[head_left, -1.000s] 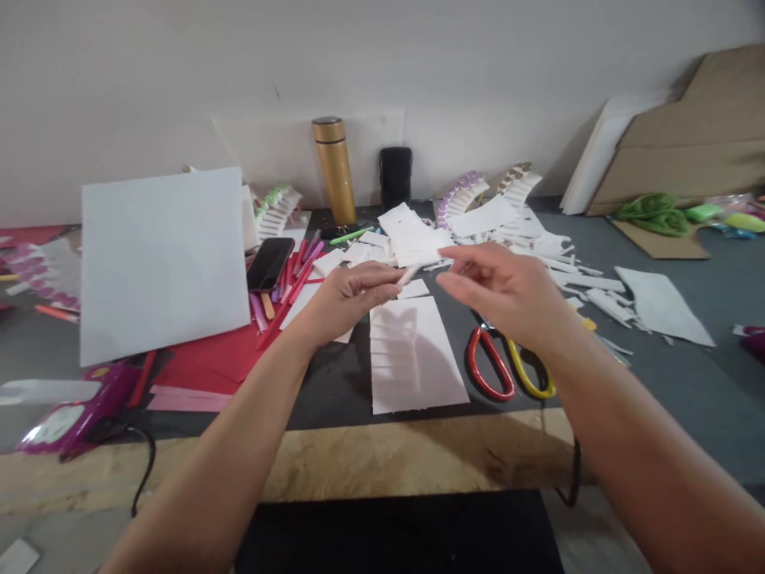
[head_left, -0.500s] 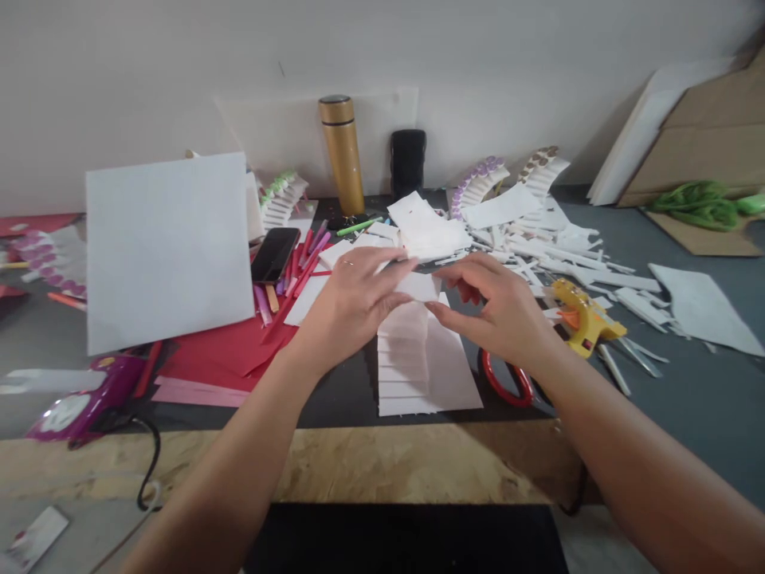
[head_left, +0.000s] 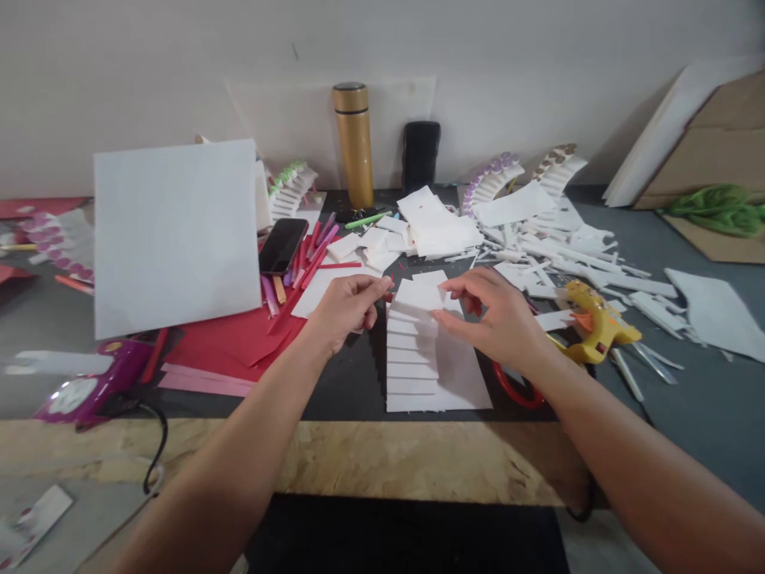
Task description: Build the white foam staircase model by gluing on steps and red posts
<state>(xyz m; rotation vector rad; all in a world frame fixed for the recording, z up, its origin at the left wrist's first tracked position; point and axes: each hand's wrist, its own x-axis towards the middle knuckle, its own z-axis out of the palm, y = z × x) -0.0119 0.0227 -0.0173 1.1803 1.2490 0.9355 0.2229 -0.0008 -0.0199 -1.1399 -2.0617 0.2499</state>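
A small white staircase model (head_left: 412,368) of stacked strips stands on a white base sheet (head_left: 469,383) in front of me. My right hand (head_left: 496,315) is at its far right side, thumb and index finger at the front and back of the top white step (head_left: 415,296). To the left of that step, and apart from it, is my left hand (head_left: 352,312). Its thumb and index finger are pinched together; whether anything is between them is too small to tell. Red-handled scissors (head_left: 519,391) lie partly hidden under my right wrist.
White offcuts (head_left: 555,255) are heaped at the back right, near a yellow glue gun (head_left: 598,323). Left are red sheets (head_left: 227,343), a phone (head_left: 284,247), a large white board (head_left: 176,239) and a purple glue gun (head_left: 96,383). A gold flask (head_left: 352,147) stands behind.
My left hand has drawn back left from the top step, its fingers now pinched. My right hand stays at the step's right end. The view has shifted slightly.
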